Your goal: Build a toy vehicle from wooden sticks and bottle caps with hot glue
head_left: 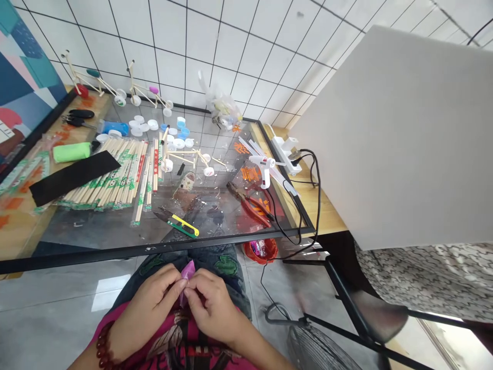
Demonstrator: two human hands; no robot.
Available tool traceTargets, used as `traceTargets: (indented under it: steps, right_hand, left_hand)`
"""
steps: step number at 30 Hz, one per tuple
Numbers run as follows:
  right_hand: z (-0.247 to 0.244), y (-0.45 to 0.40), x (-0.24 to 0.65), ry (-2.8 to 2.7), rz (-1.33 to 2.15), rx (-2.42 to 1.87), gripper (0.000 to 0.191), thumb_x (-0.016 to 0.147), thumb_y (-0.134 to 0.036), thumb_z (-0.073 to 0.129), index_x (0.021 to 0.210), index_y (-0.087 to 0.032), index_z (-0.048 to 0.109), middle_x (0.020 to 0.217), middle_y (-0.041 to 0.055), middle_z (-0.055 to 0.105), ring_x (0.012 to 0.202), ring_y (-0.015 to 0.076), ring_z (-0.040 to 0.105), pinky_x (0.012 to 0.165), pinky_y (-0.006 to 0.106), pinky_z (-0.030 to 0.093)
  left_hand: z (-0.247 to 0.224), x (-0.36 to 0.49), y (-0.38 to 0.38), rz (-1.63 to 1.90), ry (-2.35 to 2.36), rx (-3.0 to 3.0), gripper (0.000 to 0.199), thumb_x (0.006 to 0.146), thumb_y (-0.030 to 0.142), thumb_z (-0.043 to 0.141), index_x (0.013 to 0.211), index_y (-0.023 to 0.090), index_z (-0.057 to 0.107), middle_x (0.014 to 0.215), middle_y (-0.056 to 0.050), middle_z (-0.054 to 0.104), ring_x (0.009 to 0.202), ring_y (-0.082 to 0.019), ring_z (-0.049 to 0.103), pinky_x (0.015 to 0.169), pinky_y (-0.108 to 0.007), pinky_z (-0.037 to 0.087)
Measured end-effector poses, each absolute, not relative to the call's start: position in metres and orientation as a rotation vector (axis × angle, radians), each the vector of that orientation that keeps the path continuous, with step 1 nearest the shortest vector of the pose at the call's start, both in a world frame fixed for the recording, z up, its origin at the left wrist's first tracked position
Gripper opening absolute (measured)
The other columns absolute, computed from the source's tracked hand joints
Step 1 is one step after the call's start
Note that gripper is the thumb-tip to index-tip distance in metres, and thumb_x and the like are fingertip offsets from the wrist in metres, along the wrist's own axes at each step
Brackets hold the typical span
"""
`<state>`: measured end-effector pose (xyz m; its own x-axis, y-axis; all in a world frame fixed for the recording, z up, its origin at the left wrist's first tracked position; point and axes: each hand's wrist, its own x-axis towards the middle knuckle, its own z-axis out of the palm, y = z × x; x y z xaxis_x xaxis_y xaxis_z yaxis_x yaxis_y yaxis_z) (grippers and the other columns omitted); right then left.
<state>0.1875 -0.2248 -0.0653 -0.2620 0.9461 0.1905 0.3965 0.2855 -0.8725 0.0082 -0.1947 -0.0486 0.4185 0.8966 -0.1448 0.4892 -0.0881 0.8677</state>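
In front of my lap, my left hand (165,290) and my right hand (206,298) meet, thumbs and fingers pinched together. Between them they hold a small purple packet (188,269), its shiny pointed top sticking up; its lower part is mostly covered by my fingers. Closest on the glass tabletop (127,228) lie thread snips (181,224) with a yellow and green handle. Beyond these stands a small bicycle model (188,153) of sticks with white bottle-cap wheels. Many wrapped chopsticks (111,177) are spread to its left.
A white glue gun (264,167) and red-handled pliers (252,205) lie at the right, near a power strip (287,154) and its cable. Two more stick bicycles, loose bottle caps (153,125) and a plastic bag (224,110) stand farther back. A red basket (250,253) sits below the edge.
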Motion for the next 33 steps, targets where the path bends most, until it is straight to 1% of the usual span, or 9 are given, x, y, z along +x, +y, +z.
traceTargets:
  steps: [5, 9, 14, 21, 27, 29, 30, 31, 33]
  right_hand:
    - [-0.078, -0.225, 0.183, -1.895, 0.843, -1.271, 0.014, 0.079, -0.013, 0.054, 0.071, -0.024, 0.053, 0.068, -0.0003, 0.059, 0.063, 0.0148, 0.053, 0.059, 0.027, 0.037]
    - [-0.081, -0.225, 0.181, -1.899, 0.758, -1.275, 0.012, 0.072, -0.012, 0.055, 0.07, -0.024, 0.051, 0.065, -0.0016, 0.057, 0.06, 0.0142, 0.051, 0.06, 0.027, 0.037]
    - [-0.076, -0.218, 0.186, -1.746, 0.599, -1.409, 0.015, 0.074, -0.011, 0.055, 0.067, -0.023, 0.051, 0.062, -0.002, 0.054, 0.059, 0.0141, 0.05, 0.06, 0.028, 0.035]
    - [-0.076, -0.214, 0.19, -1.709, 0.671, -1.392, 0.014, 0.077, -0.013, 0.056, 0.069, -0.023, 0.054, 0.064, -0.0024, 0.056, 0.06, 0.013, 0.052, 0.059, 0.026, 0.037]
    - [-0.073, -0.216, 0.197, -1.688, 0.717, -1.383, 0.016, 0.083, -0.013, 0.057, 0.07, -0.023, 0.055, 0.065, -0.0023, 0.056, 0.062, 0.0138, 0.054, 0.063, 0.027, 0.041]
    - [-0.069, -0.215, 0.205, -1.702, 0.772, -1.316, 0.004, 0.087, -0.02, 0.062, 0.084, -0.022, 0.063, 0.081, 0.0018, 0.065, 0.078, 0.0168, 0.063, 0.075, 0.03, 0.049]
    - [-0.068, -0.214, 0.21, -1.73, 0.78, -1.27, 0.012, 0.087, -0.027, 0.068, 0.098, -0.021, 0.066, 0.096, 0.0057, 0.069, 0.092, 0.0199, 0.066, 0.085, 0.033, 0.053]
    - [-0.066, -0.213, 0.214, -1.767, 0.773, -1.236, 0.034, 0.085, -0.035, 0.075, 0.114, -0.02, 0.066, 0.112, 0.0101, 0.068, 0.107, 0.0238, 0.066, 0.095, 0.038, 0.053]
    - [-0.066, -0.211, 0.22, -1.873, 0.739, -1.21, 0.077, 0.078, -0.047, 0.085, 0.142, -0.02, 0.053, 0.138, 0.0168, 0.06, 0.128, 0.0305, 0.058, 0.109, 0.047, 0.048]
  left_hand:
    - [-0.054, 0.01, -0.201, 0.357, 1.354, 1.882, 0.023, 0.093, 0.026, 0.046, 0.073, 0.024, 0.057, 0.074, -0.004, 0.069, 0.066, -0.022, 0.064, 0.063, -0.031, 0.04]
    - [-0.057, 0.014, -0.204, 0.356, 1.368, 1.955, 0.024, 0.091, 0.023, 0.044, 0.069, 0.025, 0.052, 0.066, -0.003, 0.068, 0.059, -0.021, 0.062, 0.058, -0.032, 0.034]
    - [-0.054, 0.015, -0.2, 0.533, 1.412, 2.068, 0.027, 0.091, 0.025, 0.041, 0.065, 0.024, 0.045, 0.062, -0.001, 0.06, 0.057, -0.018, 0.057, 0.058, -0.031, 0.035]
    - [-0.054, 0.018, -0.195, 0.571, 1.318, 1.76, 0.021, 0.095, 0.038, 0.054, 0.083, 0.023, 0.063, 0.081, -0.002, 0.07, 0.069, -0.017, 0.065, 0.065, -0.026, 0.048]
    - [-0.058, 0.016, -0.193, 0.686, 1.366, 1.689, 0.017, 0.085, 0.026, 0.054, 0.069, 0.021, 0.059, 0.072, -0.002, 0.07, 0.065, -0.015, 0.064, 0.064, -0.025, 0.047]
    - [-0.06, 0.013, -0.191, 0.725, 1.353, 1.615, 0.018, 0.084, 0.027, 0.054, 0.067, 0.021, 0.056, 0.07, -0.001, 0.068, 0.065, -0.015, 0.063, 0.064, -0.024, 0.048]
    - [-0.061, 0.011, -0.19, 0.737, 1.342, 1.567, 0.019, 0.084, 0.028, 0.054, 0.066, 0.021, 0.054, 0.068, 0.0, 0.066, 0.064, -0.015, 0.062, 0.062, -0.024, 0.047]
    - [-0.062, 0.009, -0.189, 0.733, 1.331, 1.525, 0.02, 0.084, 0.028, 0.054, 0.065, 0.022, 0.051, 0.065, 0.001, 0.063, 0.061, -0.014, 0.06, 0.059, -0.024, 0.046]
    - [-0.061, 0.006, -0.186, 0.698, 1.298, 1.492, 0.019, 0.082, 0.026, 0.054, 0.064, 0.022, 0.049, 0.06, 0.003, 0.057, 0.057, -0.013, 0.055, 0.055, -0.023, 0.044]
